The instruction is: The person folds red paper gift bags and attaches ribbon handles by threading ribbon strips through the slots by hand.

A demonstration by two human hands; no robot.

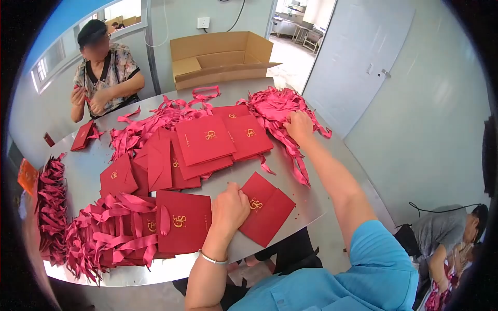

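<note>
My left hand (228,208) is closed at the left edge of a red paper envelope (274,210) with a gold logo, which lies tilted near the table's front edge. My right arm reaches forward, and my right hand (299,126) has its fingers pinched on a pink ribbon at the near side of a ribbon heap (275,103). Long strands of ribbon hang down from that heap toward me. Between my hands and beyond them lies a pile of red envelopes (205,139). Close to my left forearm, another red envelope (181,222) tops a row with ribbons attached.
More loose ribbons (150,122) lie behind the pile. Ribboned envelopes (52,207) line the table's left end. An open cardboard box (220,57) stands at the back. One person (106,78) works across the metal table (85,171); another person (441,233) bends at lower right.
</note>
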